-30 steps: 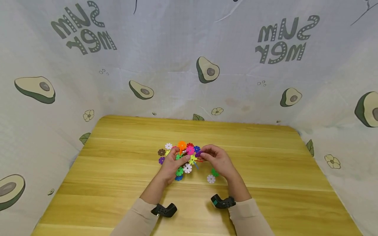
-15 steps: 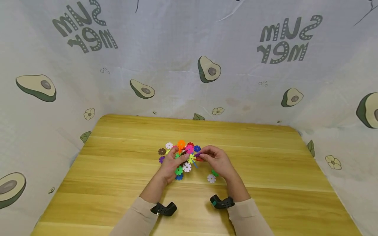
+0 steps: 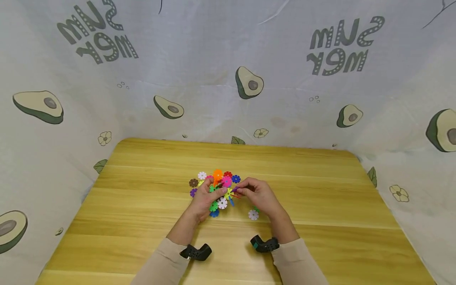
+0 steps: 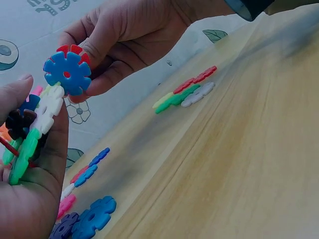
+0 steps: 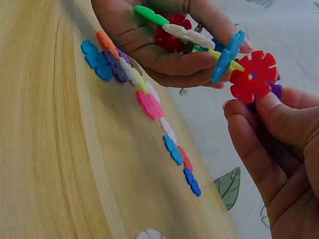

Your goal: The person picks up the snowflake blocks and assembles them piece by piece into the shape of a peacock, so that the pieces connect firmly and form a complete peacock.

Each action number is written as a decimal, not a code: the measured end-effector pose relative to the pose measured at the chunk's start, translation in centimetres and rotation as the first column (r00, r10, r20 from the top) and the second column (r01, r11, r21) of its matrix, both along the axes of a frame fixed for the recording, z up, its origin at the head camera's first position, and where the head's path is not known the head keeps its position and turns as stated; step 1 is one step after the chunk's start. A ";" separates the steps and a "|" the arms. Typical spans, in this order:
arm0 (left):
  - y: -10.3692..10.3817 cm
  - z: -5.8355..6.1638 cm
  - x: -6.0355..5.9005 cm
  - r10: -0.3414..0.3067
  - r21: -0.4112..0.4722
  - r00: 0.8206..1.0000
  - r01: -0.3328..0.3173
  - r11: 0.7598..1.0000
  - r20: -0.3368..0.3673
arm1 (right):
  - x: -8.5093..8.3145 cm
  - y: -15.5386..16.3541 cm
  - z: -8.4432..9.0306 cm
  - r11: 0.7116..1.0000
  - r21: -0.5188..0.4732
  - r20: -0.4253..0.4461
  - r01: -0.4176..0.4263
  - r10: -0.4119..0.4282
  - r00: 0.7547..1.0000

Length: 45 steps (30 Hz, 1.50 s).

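My left hand (image 3: 204, 200) grips a cluster of interlocked notched plastic discs above the table. A green disc (image 4: 26, 155), a white disc (image 5: 188, 36) and a yellow disc (image 3: 228, 193) are among them. At the cluster's right side, a blue disc (image 5: 228, 56) stands across the yellow one, with a red disc (image 5: 254, 74) beside it. My right hand (image 3: 261, 196) pinches a purple disc (image 5: 275, 91) right behind the red one. Fingers and the red disc hide much of the purple disc.
Several loose discs lie behind and left of the cluster, including a brown disc (image 3: 193, 183) and a dark blue disc (image 3: 236, 179). A pale disc (image 3: 253, 215) lies near my right wrist. A patterned cloth (image 3: 213, 111) hangs beyond the wooden table (image 3: 320, 190).
My right hand has moved slightly left and down, bringing the purple disc in against the cluster's right side. My left hand keeps its hold, nearly still.
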<state>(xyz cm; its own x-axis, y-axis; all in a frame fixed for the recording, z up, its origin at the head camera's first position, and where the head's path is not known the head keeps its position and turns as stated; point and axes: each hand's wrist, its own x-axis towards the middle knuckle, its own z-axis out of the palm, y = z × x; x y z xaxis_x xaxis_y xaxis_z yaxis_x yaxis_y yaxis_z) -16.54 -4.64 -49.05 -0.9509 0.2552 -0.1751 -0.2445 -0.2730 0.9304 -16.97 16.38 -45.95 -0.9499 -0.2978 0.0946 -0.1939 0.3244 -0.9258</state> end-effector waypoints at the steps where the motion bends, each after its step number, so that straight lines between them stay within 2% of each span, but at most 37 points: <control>1: 0.0 0.0 0.0 0.007 -0.001 1.000 -0.007 1.000 0.002 | 0.0 -0.1 0.0 1.000 0.012 -0.007 -0.002 0.002 1.000; 8: 0.2 0.1 0.0 0.038 -0.022 0.999 -0.039 0.999 -0.007 | -0.2 0.6 0.0 0.998 0.052 -0.003 0.044 -0.044 0.999; 11: 0.2 0.2 -0.2 0.074 -0.047 0.997 -0.075 0.996 -0.010 | -0.6 1.8 0.0 0.988 0.069 0.002 0.141 -0.141 0.990; 14: 0.1 0.2 -0.3 0.103 -0.057 0.995 -0.104 0.993 -0.016 | -1.1 3.3 0.0 0.944 0.176 -0.002 0.280 -0.284 0.959; 16: 0.0 0.3 -0.3 0.094 -0.024 0.995 -0.094 0.995 -0.015 | -1.3 4.3 0.0 0.905 0.275 0.011 0.325 -0.340 0.940; 18: 0.1 0.3 -0.3 0.078 0.009 0.997 -0.078 0.997 -0.013 | -1.4 5.1 -0.2 0.872 0.373 0.028 0.317 -0.352 0.936; 21: 0.1 0.2 -0.1 0.070 0.012 0.998 -0.070 0.997 -0.009 | -1.5 5.8 -0.5 0.836 0.481 0.036 0.265 -0.321 0.947; 25: 0.3 0.0 0.0 0.069 -0.068 0.997 -0.071 0.995 -0.035 | -1.4 6.1 -0.8 0.788 0.568 0.030 0.237 -0.307 0.951; 28: 0.5 -0.1 0.0 0.068 -0.122 0.996 -0.074 0.990 -0.050 | -1.4 6.0 -0.8 0.776 0.587 0.043 0.232 -0.316 0.948; 33: 0.5 0.0 0.0 0.065 -0.153 0.997 -0.072 0.986 -0.052 | -1.6 5.7 -0.8 0.786 0.569 0.025 0.241 -0.310 0.950; 38: 0.4 0.1 0.1 0.056 -0.164 0.998 -0.059 0.985 -0.027 | -1.6 5.0 -0.6 0.831 0.494 0.018 0.255 -0.303 0.953; 41: 0.4 0.2 0.2 0.041 -0.143 0.999 -0.043 0.989 -0.020 | -1.4 4.4 -0.3 0.891 0.374 0.056 0.256 -0.297 0.953; 45: 0.4 0.4 0.4 0.000 -0.108 1.000 0.001 0.994 0.004 | -1.1 3.3 0.2 0.969 0.120 0.090 0.218 -0.229 0.969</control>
